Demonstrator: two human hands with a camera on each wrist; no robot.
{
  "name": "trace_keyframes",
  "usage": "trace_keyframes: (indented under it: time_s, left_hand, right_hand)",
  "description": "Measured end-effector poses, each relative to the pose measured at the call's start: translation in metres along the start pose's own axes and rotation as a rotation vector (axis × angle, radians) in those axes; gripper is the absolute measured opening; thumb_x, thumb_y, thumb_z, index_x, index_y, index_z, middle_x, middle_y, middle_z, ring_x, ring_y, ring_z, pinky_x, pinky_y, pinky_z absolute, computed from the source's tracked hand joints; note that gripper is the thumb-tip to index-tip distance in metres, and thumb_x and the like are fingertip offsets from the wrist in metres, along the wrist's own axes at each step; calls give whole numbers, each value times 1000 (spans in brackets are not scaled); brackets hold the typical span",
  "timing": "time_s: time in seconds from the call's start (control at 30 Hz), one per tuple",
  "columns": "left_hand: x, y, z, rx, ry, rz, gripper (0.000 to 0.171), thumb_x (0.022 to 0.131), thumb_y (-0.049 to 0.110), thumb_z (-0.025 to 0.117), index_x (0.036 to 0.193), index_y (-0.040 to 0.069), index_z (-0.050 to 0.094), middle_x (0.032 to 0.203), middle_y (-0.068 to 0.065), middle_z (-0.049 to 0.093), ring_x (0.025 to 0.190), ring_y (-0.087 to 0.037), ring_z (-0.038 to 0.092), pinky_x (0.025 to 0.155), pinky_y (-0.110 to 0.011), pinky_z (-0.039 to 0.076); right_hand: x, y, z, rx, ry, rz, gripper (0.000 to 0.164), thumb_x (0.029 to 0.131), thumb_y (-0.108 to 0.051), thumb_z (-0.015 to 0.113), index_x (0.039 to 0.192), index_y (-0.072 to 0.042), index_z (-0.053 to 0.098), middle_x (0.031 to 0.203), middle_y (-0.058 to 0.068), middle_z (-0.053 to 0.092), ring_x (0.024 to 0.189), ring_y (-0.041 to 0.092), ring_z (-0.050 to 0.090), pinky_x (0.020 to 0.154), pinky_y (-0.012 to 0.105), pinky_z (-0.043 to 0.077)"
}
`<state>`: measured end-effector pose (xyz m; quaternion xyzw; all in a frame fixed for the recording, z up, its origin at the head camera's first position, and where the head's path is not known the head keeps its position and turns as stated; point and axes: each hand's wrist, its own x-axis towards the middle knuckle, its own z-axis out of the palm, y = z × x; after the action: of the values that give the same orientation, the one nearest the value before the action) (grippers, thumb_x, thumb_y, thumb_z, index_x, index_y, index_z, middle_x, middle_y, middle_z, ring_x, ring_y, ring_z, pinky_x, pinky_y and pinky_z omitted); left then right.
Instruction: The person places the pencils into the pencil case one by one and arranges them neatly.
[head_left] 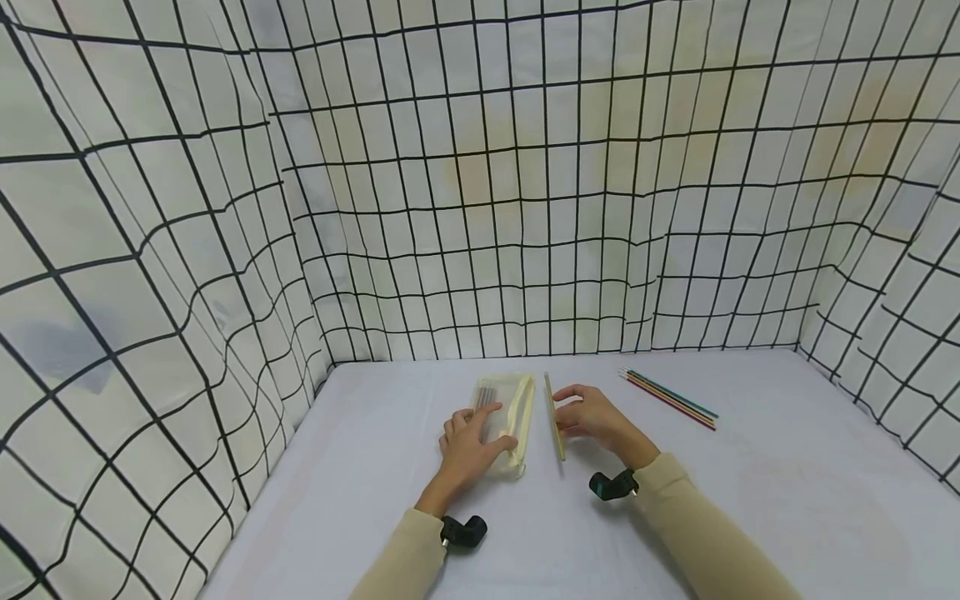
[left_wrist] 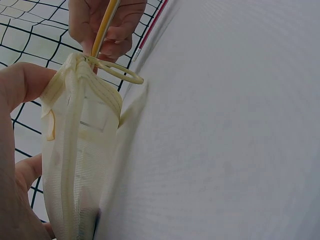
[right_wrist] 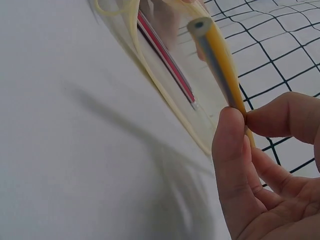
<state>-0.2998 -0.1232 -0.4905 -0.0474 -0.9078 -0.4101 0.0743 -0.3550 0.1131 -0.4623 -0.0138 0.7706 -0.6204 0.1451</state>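
Centrally in the head view, a person's left hand [head_left: 468,446] lies across a pale yellow see-through pouch [head_left: 517,421], thumb and forefinger well apart over it and the other fingers at its left side, holding it. Just right of the pouch, the right hand [head_left: 596,417] pinches a yellow pencil [head_left: 556,421] between thumb and fingers; the pencil stands nearly vertical in that frame, its upper end slightly left of its lower. At the centre right of the right wrist view, that grip is plain, the pencil's flat end turned toward the upper middle. Near the top of the same picture, a red-and-dark pencil [right_wrist: 167,62] shows within the pouch's edging. The left wrist view shows the pouch's zip running down the left half, with a cord loop [left_wrist: 127,75] at its top corner. Farther right in the head view, a bunch of pencils [head_left: 670,400] lies slantwise on the white table [head_left: 337,500], and a black-lined net [head_left: 480,200] rises behind.
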Motion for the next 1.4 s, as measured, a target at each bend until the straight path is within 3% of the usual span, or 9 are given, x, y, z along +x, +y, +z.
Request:
trace_keyframes:
  time_s: [0.4, 0.6, 0.8, 1.4]
  left_hand:
    - [0, 0, -1, 0, 9, 9, 69, 79, 47, 73, 144, 29, 58, 145, -24, 40, 133, -39, 32, 107, -63, 23]
    - [-1, -1, 2, 4, 9, 24, 69, 79, 46, 73, 143, 24, 58, 143, -26, 41, 130, -40, 33, 105, -64, 24]
    - [0, -1, 1, 13, 2, 16, 70, 80, 49, 72, 144, 27, 57, 145, -26, 40, 132, -40, 32, 106, -64, 24]
    - [-2, 1, -1, 22, 0, 25, 69, 81, 49, 73, 144, 26, 57, 142, -26, 42, 129, -40, 34, 103, -64, 25]
  right_hand:
    - [-3, -1, 24, -15, -21, 20, 38, 92, -3, 67, 129, 0, 59, 99, 14, 70, 76, 18, 67, 67, 28, 59]
    - [1, 0, 32, 33, -20, 34, 39, 93, -4, 67, 130, 1, 57, 102, 15, 71, 75, 16, 67, 66, 26, 58]
    - [8, 0, 42, 63, -4, 35, 38, 92, -5, 68, 129, 1, 57, 104, 15, 71, 78, 16, 68, 67, 26, 59]
    - [20, -7, 61, 91, 35, 44, 37, 90, 1, 67, 125, 4, 56, 87, 12, 68, 69, 15, 65, 62, 25, 58]
